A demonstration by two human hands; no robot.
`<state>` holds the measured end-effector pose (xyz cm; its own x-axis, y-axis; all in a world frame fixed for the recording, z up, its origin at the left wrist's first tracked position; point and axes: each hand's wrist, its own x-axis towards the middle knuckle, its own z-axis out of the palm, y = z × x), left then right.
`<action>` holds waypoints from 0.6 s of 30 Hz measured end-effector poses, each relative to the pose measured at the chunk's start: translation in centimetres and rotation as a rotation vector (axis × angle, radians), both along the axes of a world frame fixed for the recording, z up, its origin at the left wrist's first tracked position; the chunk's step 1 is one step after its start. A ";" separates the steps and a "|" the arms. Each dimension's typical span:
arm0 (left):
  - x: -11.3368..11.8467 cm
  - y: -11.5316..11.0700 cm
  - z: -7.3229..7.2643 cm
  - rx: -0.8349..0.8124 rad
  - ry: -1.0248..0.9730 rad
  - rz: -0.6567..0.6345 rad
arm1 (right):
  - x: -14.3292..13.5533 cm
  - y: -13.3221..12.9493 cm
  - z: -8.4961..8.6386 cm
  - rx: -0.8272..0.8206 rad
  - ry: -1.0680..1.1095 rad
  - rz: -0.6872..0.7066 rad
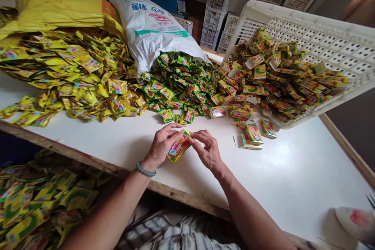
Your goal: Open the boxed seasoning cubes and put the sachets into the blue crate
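A small yellow and green printed carton is held tilted just above the white table, near its front edge. My left hand, with a beaded bracelet at the wrist, is closed on the carton's left side. The thumb and fingers of my right hand pinch its upper right end, where a yellow flap edge shows. What is inside the carton is hidden. Beyond my hands lies a heap of green and red sachets spilling from a white woven sack. To the right, several similar cartons rest on the table.
Yellow sachets spill from a yellow sack at the left. A tipped white plastic basket pours out cartons at the right. Flat cartons lie below the table's wooden edge. A white rounded object sits at the lower right.
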<state>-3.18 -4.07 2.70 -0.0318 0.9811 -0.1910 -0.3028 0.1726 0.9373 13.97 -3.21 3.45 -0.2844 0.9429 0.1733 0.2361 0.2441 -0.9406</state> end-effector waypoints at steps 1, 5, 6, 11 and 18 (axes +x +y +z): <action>-0.1 0.0 0.0 0.005 0.011 -0.012 | -0.1 -0.1 0.0 0.054 -0.040 0.010; -0.1 0.1 -0.3 0.030 0.023 -0.078 | -0.6 -0.4 -0.8 0.038 -0.047 -0.063; 0.0 0.1 -0.3 0.037 0.020 -0.085 | -0.8 -0.5 -1.1 0.038 -0.037 -0.082; 0.5 0.2 -0.2 0.045 -0.005 -0.041 | -2.4 -1.4 -1.8 0.145 -0.053 -0.070; -4.8 -1.2 1.3 0.012 0.444 -0.035 | -1.0 -0.4 -0.8 0.151 -0.135 -0.083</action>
